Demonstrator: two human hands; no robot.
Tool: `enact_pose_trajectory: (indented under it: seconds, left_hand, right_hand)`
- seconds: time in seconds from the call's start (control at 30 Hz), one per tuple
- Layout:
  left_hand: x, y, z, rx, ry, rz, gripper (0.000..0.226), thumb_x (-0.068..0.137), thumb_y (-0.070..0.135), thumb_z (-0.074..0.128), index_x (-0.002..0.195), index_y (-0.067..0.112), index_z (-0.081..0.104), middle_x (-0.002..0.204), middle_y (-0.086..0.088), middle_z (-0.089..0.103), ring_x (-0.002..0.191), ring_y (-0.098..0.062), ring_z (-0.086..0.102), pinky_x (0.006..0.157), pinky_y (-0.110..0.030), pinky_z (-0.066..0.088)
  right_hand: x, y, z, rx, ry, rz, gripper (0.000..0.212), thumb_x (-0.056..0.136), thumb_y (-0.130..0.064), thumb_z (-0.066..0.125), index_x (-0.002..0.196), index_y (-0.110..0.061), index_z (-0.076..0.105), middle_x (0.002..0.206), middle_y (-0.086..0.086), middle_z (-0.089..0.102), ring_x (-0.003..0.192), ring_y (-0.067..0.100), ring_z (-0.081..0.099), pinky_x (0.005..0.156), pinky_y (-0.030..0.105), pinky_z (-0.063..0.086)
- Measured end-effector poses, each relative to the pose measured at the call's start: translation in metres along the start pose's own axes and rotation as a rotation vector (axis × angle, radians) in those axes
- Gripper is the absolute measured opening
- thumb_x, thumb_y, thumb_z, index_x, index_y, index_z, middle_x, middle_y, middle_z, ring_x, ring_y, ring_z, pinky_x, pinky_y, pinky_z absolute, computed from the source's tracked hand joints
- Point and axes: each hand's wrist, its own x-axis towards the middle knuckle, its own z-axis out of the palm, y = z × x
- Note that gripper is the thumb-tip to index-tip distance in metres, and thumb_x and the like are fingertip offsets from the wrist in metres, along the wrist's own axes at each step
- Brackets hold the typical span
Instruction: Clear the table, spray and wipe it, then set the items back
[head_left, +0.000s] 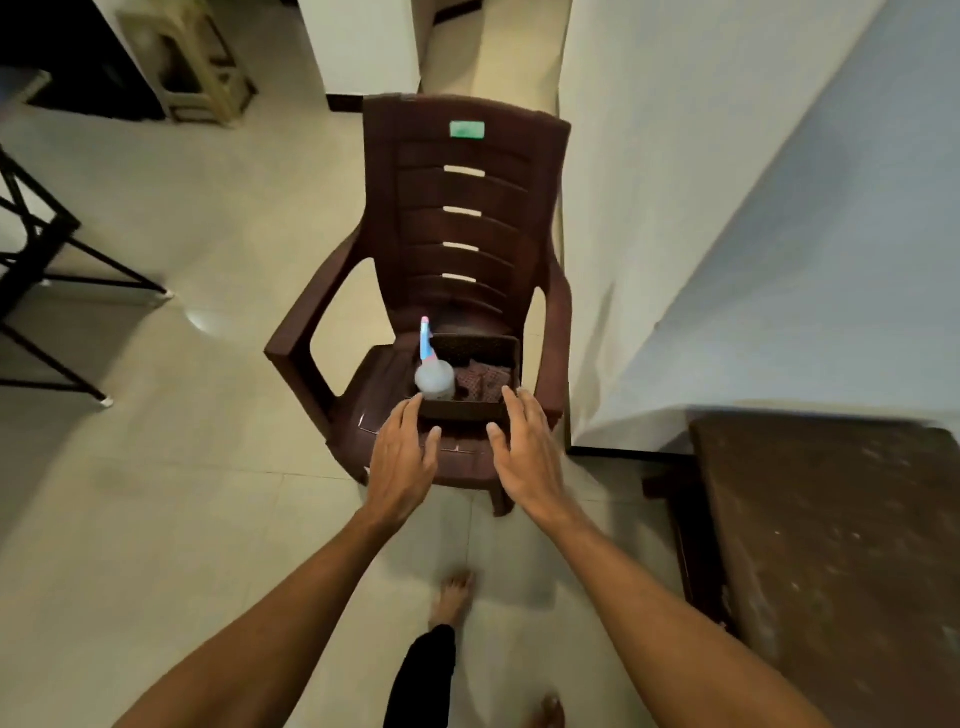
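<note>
Dark brown rectangular tray (462, 411) holding a clear spray bottle (435, 380) sits on the brown plastic chair (457, 208) at twelve o'clock. Left hand (405, 457) and right hand (525, 451) flank it, fingers straight, gripping nothing. Clearing seems done; next, grasp the bottle.

Resting a tray (462, 411) on the chair (415, 234) seat; keeping a spray bottle (435, 380) left of a cloth (480, 382) inside it; standing the counter (841, 545) right of the chair.

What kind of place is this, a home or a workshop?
Probably a room in a home: a brown plastic armchair stands on a pale tiled floor, with a worn wooden table nearby and a cream plastic stool farther back.
</note>
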Motion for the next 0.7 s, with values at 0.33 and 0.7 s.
enact_pose_trajectory:
  seconds: [0.33, 0.7]
  left_hand:
    - [0.187, -0.106, 0.091, -0.168, -0.099, -0.175, 0.074, 0.100, 0.035, 0.058, 0.159, 0.010, 0.020, 0.163, -0.011, 0.029, 0.149, -0.025, 0.031, 0.117, -0.036, 0.029]
    - [0.281, -0.143, 0.158, -0.358, 0.064, 0.008, 0.063, 0.087, 0.031, 0.077, 0.139, 0.013, 0.048, 0.127, 0.000, 0.061, 0.117, -0.010, 0.058, 0.105, -0.032, 0.051]
  right_hand:
    - [0.173, 0.068, 0.142, -0.097, -0.133, 0.138, 0.060, 0.100, -0.031, 0.052, 0.154, -0.015, 0.031, 0.157, 0.010, 0.034, 0.145, 0.024, 0.031, 0.117, 0.042, 0.033]
    - [0.275, 0.112, 0.210, -0.378, -0.490, 0.278, 0.086, 0.086, -0.025, 0.071, 0.155, -0.032, 0.021, 0.158, 0.016, 0.009, 0.143, 0.044, 0.012, 0.106, 0.062, 0.038]
